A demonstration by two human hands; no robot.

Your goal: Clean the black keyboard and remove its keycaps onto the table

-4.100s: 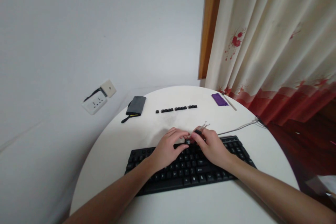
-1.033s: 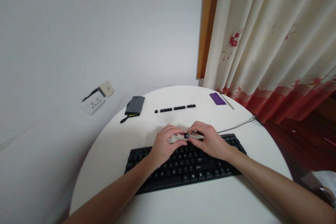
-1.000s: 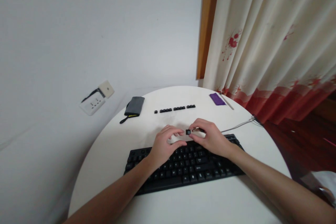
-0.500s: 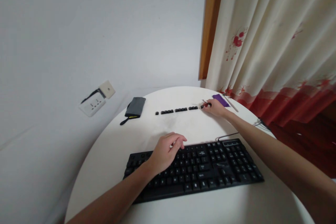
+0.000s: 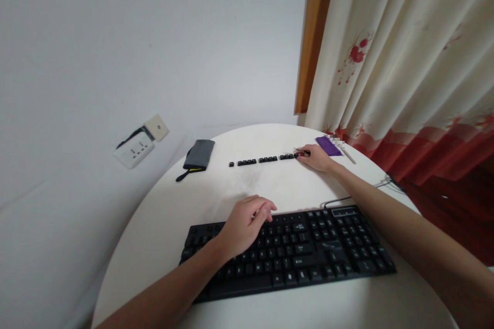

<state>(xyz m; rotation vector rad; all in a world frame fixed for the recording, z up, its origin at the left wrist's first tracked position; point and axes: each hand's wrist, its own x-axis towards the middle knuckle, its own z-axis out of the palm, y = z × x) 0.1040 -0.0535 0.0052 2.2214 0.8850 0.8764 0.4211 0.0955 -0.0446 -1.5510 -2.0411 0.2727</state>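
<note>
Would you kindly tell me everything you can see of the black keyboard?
The keyboard is full-size and black, apparently plastic, with pale legends, a long spacebar and a number pad at its right end. It lies on the white table, slightly angled. A thin dark cable leaves its far edge. The left hand and forearm cover part of its left side; whether the hand touches it is unclear.
</note>
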